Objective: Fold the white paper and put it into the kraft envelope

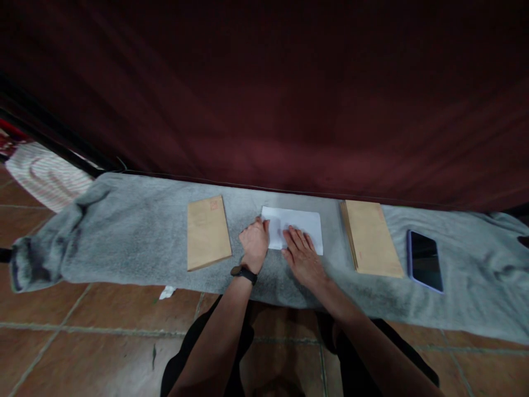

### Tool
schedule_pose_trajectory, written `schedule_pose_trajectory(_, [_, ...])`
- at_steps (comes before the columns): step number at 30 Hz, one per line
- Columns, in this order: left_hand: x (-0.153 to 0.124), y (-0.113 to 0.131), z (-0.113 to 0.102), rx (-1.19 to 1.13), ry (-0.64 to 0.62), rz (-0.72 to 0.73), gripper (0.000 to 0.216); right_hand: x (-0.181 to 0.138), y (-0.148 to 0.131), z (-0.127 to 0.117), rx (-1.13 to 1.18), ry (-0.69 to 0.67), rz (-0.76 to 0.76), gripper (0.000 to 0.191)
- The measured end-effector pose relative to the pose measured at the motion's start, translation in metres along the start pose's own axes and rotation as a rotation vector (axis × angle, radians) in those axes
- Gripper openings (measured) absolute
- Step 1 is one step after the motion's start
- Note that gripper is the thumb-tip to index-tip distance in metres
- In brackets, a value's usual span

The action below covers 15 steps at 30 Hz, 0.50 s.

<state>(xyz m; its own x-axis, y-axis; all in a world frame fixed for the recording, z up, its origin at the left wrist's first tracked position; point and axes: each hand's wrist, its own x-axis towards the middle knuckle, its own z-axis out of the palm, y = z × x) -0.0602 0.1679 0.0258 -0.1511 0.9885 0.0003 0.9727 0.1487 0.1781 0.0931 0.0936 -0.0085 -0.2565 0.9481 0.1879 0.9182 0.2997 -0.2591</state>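
A folded-looking white sheet of paper (pixel 295 216) lies on the grey cloth in front of me. My left hand (pixel 254 240), with a dark watch (pixel 243 272) on the wrist, is closed at the paper's left edge; its thumb lies against that edge and the curled fingers are partly hidden. Flat on the lower right part of the paper rests my right hand (pixel 303 255), fingers stretched out and slightly apart. To the left is a brown envelope (pixel 209 234) with a red stamp mark. A stack of brown envelopes (pixel 370 237) lies to the right.
A phone (pixel 425 262) with a purple edge lies right of the stack. The long grey cloth (pixel 136 231) ends at a dark red curtain (pixel 264 143) behind. Striped fabric (pixel 49 171) hangs at the far left. A white scrap (pixel 167 292) is by the front edge, above tiled floor (pixel 111 314).
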Motion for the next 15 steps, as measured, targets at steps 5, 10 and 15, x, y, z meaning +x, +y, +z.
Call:
schedule_pose_trajectory(5, [0.0, 0.001, 0.0, 0.013, -0.015, -0.006, 0.047, -0.006, -0.003, 0.003, -0.038, -0.032, -0.012, 0.057])
schedule_pose_trajectory(10, [-0.001, 0.0, -0.002, 0.013, 0.0, -0.009, 0.045, -0.007, -0.003, 0.004, -0.063, -0.038, -0.006, 0.057])
schedule_pose_trajectory(15, [-0.005, 0.004, -0.011, 0.009, 0.113, 0.092, 0.038, -0.007, -0.003, 0.004, -0.063, -0.035, -0.014, 0.057])
